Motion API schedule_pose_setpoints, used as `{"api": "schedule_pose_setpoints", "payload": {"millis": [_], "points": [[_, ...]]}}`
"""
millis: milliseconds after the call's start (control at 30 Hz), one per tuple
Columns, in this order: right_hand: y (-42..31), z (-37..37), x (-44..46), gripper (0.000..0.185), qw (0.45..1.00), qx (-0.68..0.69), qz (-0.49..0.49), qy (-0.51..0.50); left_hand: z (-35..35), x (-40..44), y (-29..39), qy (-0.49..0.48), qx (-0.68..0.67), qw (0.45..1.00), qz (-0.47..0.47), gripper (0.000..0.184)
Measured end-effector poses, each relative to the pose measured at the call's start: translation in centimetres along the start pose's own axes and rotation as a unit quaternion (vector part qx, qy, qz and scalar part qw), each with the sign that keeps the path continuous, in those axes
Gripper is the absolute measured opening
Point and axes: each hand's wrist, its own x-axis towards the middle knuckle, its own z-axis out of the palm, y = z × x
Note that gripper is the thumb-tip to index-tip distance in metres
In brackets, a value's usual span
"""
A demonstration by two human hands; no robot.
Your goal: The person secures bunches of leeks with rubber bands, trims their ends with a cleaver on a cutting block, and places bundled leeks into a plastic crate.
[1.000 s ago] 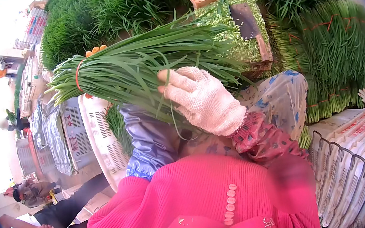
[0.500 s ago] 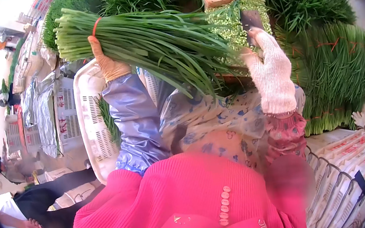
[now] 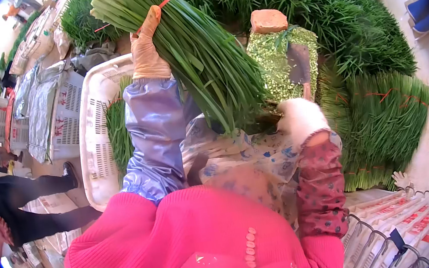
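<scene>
My left hand point(image 3: 148, 53), in a tan glove, is wrapped round a large bunch of long green leaves point(image 3: 204, 54) near its red band. The bunch slants down to the right, its pale stem ends at the upper left. My right hand point(image 3: 301, 117), in a white knit glove, is blurred beside the leaf tips; its fingers are hidden. Just above it, a cleaver point(image 3: 298, 63) lies on a board covered with chopped green bits point(image 3: 271, 72), its handle pointing down towards the glove. An orange brick point(image 3: 269, 20) rests at the board's top edge.
A white crate point(image 3: 98, 149) with greens inside stands left of my legs. Piled greens point(image 3: 352, 23) lie behind the board, and banded bunches point(image 3: 386, 122) at the right. Folded printed sacks and wire handles point(image 3: 399, 218) are at the lower right. A person's dark-trousered legs point(image 3: 34, 204) show at the left.
The bunch has risen and tilted, its stems up and tips down. My left hand came into view and moved up and right with it. My right hand reached the cleaver, then drew down from it.
</scene>
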Motion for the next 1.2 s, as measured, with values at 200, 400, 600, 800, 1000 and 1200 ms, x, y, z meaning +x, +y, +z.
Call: {"api": "schedule_pose_setpoints", "payload": {"millis": [200, 400, 600, 800, 1000, 1200], "points": [[-4.6, -3.1, -0.5, 0.038, 0.847, 0.329, -0.19, 0.373, 1.9, -0.7, -2.1, -0.014, -0.02, 0.999, -0.046, 0.039], [-4.1, -0.1, 2.7, 0.02, 0.866, 0.299, -0.222, 0.332, 2.1, -0.7, -2.8, 0.009, -0.01, 0.996, -0.089, 0.039], [4.0, 3.1, 1.2, 0.024, 0.996, -0.027, 0.08, 0.018, 0.9, -1.3, -2.5, 0.05, 0.083, 0.995, -0.023, 0.039], [-5.0, -0.5, 0.1, 0.029, 0.828, 0.103, -0.323, 0.447, 2.0, -2.1, -4.3, 0.0, 0.058, 0.998, -0.026, 0.036], [-6.7, 5.5, 1.1, 0.048, 0.902, 0.019, -0.189, 0.386, 1.6, -1.5, -3.9, 0.043, 0.076, 0.996, -0.005, 0.035], [0.2, 7.6, -1.2, 0.021, 0.993, -0.07, 0.094, -0.011, 0.4, 0.0, -3.5, 0.119, 0.039, 0.992, 0.018, 0.034]]}}
